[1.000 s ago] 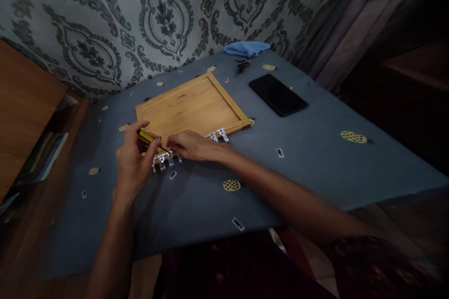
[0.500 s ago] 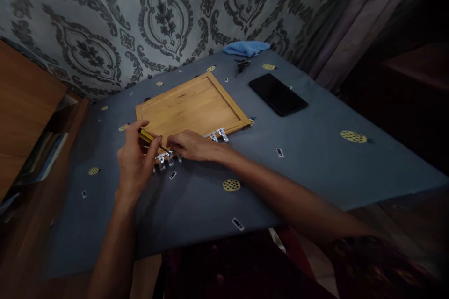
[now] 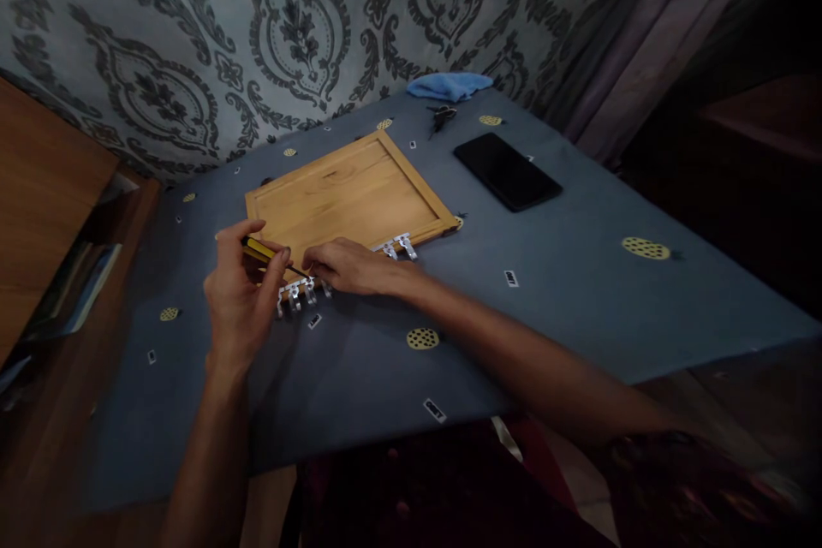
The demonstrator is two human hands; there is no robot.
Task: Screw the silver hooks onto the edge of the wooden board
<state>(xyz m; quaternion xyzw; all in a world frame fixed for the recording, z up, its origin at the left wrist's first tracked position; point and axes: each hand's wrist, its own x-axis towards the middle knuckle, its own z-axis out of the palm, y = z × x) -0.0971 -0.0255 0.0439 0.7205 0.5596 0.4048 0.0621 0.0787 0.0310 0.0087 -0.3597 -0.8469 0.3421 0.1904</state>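
Note:
My left hand [image 3: 236, 308] is closed around a screwdriver [image 3: 259, 250] with a yellow and black handle. Its thin shaft slants down to the right, and the tip meets a silver metal strip with clips [image 3: 310, 289]. This strip runs along the near edge of a framed wooden board [image 3: 347, 188] lying flat. My right hand [image 3: 347, 265] rests over the middle of that edge, fingers bent and pressed on the strip beside the screwdriver tip. Its fingertips are partly hidden. More clips [image 3: 403, 245] show to the right of that hand.
Right of the board lies a black tablet or phone [image 3: 507, 171] on the blue-grey tablecloth [image 3: 545, 300]. Farther back are a small dark object [image 3: 443, 116], perhaps keys, and a blue cloth [image 3: 449, 86]. A wooden cabinet [image 3: 51, 197] stands at the left; patterned fabric or wallpaper [image 3: 301, 26] rises behind.
My left hand has shifted slightly left and its grip on the screwdriver handle has turned a little. The screwdriver tip stays at the strip. My right hand is nearly unmoved.

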